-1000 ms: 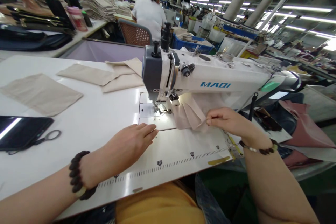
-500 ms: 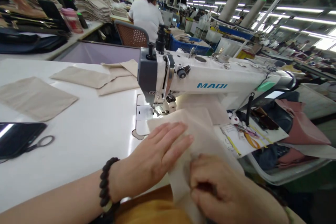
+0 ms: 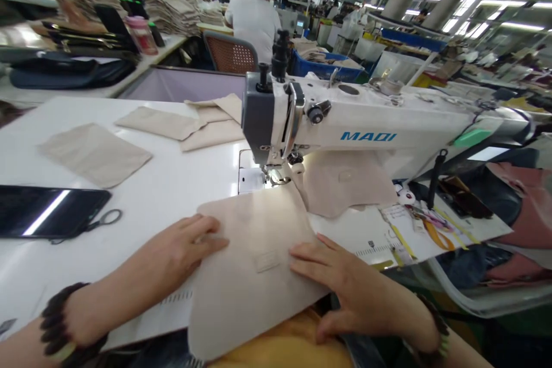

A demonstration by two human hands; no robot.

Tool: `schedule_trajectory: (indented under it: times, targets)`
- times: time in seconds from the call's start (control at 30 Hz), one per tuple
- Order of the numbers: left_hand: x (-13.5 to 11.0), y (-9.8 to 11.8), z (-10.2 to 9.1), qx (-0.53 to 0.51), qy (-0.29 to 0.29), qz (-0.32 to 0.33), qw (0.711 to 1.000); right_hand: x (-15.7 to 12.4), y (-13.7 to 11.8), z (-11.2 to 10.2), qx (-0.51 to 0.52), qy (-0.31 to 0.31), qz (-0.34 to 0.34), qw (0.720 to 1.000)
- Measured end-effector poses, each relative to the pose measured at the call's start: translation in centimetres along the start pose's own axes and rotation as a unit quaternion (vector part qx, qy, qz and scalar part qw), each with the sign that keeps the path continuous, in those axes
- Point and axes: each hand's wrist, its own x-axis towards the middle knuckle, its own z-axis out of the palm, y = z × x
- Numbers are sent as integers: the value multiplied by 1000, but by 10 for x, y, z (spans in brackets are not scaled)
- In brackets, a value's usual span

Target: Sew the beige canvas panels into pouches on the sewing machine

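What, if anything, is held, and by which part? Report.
The left hand touches the beige fabric panel at its left edge; the right hand, at its right edge. Whether either grips it cannot be told.

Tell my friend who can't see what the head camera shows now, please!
A person's left hand and right hand touch a beige fabric panel at a white sewing machine. Left of it, beige pieces and a black phone lie on the white table.
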Motion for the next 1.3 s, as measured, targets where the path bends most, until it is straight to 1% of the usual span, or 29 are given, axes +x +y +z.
schedule_trajectory:
  times: [0.07, 0.13, 0.2, 0.27, 0.33, 0.4, 0.47, 0.53, 0.57, 0.67, 0.7, 0.77, 0.83, 0.9, 0.93, 1.0, 1.1, 1.17, 1.23, 1.27, 1.3]
  targets:
    - [-13, -10, -2, 21, 11, -32, 999, 5, 0, -2, -2, -28, -17, 999]
    - [-23, -15, -4, 20, 9, -59, 998, 12, -3, -5, -8, -39, -29, 999]
    - [-29, -17, -6, 5, 0, -87, 996, 19, -5, -7, -17, -26, -39, 999]
    - [-31, -18, -11, -19, -24, -103, 994, 26, -6, -9, -18, -4, -48, 999]
    - [-33, -18, -19, -42, -54, -110, 992, 32, -3, -11, 1, 21, -53, 998]
    - [-34, -18, -27, -58, -64, -113, 990, 40, 0, -12, 38, 61, -45, 996]
    - [-34, -17, -31, -71, -51, -116, 989, 49, 3, -11, 83, 120, -20, 989]
    - [-32, -15, -30, -98, -21, -126, 987, 58, 3, -10, 123, 172, 17, 977]
    - [-30, -13, -27, -119, 0, -143, 983, 62, 3, -9, 136, 190, 39, 972]
    - [-20, -7, -17, -173, 61, -229, 956, 72, 1, -2, 144, 225, 106, 958]
    - [-17, -6, -14, -185, 69, -256, 946, 74, 1, 1, 145, 235, 127, 953]
    - [-13, -3, -8, -194, 67, -304, 930, 77, 4, 10, 163, 258, 159, 939]
    - [-12, -3, -3, -197, 60, -354, 913, 77, 7, 20, 200, 286, 166, 923]
    - [-16, -3, 0, -226, 74, -398, 886, 77, 10, 27, 215, 319, 147, 911]
    - [-18, -2, 1, -258, 83, -411, 870, 76, 11, 30, 197, 333, 131, 913]
    - [-21, -2, 2, -346, 91, -422, 833, 74, 12, 30, 122, 336, 83, 930]
    - [-20, -2, -1, -451, 97, -418, 782, 74, 10, 24, 17, 300, 11, 954]
    - [-17, -2, -4, -473, 103, -438, 758, 76, 8, 21, -10, 287, 5, 958]
    - [-15, -2, -5, -467, 102, -463, 746, 79, 5, 19, -27, 283, 23, 959]
    - [-15, -2, -4, -456, 100, -472, 748, 80, 4, 19, -33, 280, 30, 959]
    - [-15, -1, -4, -438, 99, -475, 756, 81, 3, 18, -40, 280, 33, 959]
